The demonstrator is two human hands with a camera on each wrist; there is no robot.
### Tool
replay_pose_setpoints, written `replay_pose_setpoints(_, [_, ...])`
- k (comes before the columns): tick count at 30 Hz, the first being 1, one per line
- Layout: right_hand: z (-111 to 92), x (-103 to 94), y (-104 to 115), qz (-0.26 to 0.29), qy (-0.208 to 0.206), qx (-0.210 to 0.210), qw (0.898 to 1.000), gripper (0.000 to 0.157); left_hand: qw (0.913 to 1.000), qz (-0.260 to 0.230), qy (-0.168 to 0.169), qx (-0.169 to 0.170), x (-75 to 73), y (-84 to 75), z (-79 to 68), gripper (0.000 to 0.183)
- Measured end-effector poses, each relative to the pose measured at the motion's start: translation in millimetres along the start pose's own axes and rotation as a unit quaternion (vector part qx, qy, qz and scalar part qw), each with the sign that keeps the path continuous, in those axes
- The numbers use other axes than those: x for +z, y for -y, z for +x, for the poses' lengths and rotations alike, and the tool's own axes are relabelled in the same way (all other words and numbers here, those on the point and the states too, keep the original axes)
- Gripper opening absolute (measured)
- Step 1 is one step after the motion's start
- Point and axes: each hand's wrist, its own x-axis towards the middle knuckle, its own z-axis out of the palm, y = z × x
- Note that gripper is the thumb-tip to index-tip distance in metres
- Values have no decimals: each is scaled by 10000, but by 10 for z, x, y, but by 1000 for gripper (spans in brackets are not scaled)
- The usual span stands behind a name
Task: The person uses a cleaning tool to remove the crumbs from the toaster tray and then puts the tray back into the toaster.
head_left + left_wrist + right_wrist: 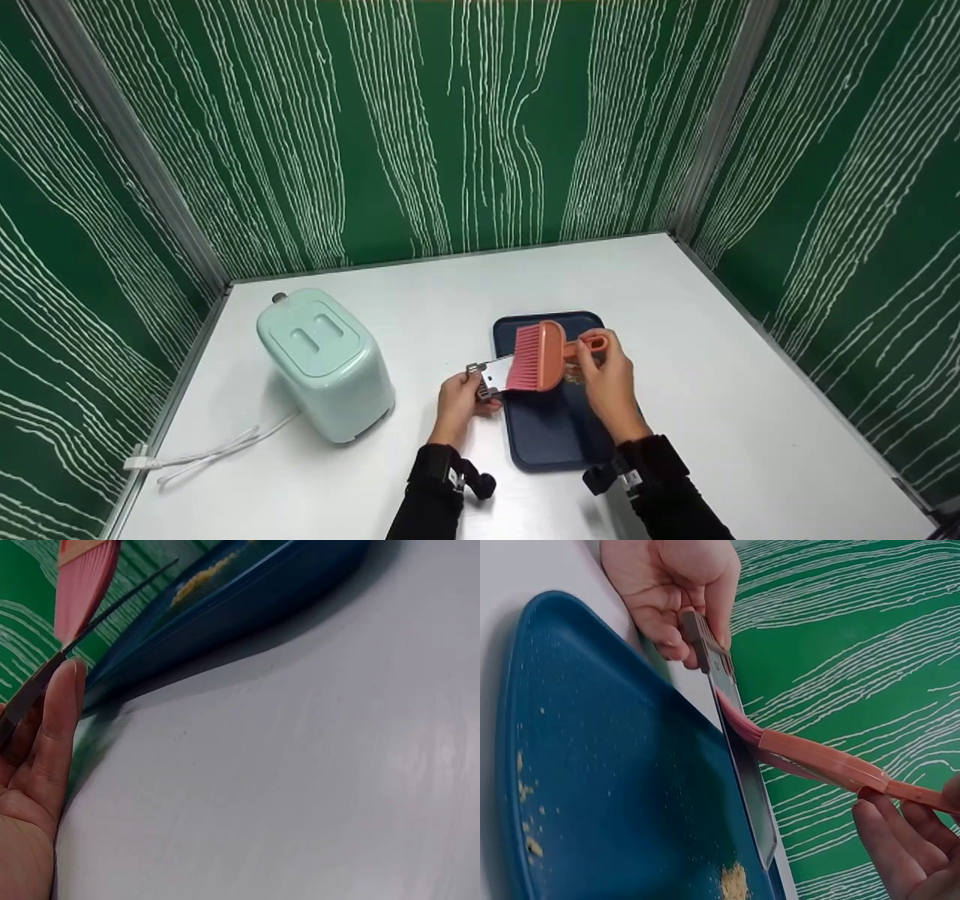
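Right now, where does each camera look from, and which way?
Head: on the head, facing forward and down at the blue tray; left hand and right hand show.
Left wrist: on that wrist, facing table and tray edge; left hand shows.
Right wrist: on that wrist, facing tray and brush; both hands show.
Head and right wrist share both hands and the brush.

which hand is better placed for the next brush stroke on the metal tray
Probably the right hand: it holds the orange brush by the handle, with the pink bristles against the metal tray. The left hand is occupied, gripping that metal tray beside the dark blue tray.
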Motion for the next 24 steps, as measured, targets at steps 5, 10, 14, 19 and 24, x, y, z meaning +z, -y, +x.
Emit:
replay_pose_setpoints(5, [22,-69,-27,-590,-158,-262,9978,14,10000,-58,19,31,1,-9,4,25])
replay_pose_setpoints(10, [44,-123,-34,-610,-264,-290,9974,13,9999,-141,95,9,-6,-13,-15,26])
replay_pose_setpoints(14, [53,-176,-41,-630,-187,-248,9975,15,9998,-139,113,28,-16,3,-17,27])
replay_pose_setpoints(19, [54,-241,-76,-835,-206,-195,9961,17,9998,-124,130,15,-15,2,-9,27])
replay_pose_setpoints(24, [60,-269,-89,-1086,-414,-408,9924,13,9999,-74,94,9,-14,-6,14,27])
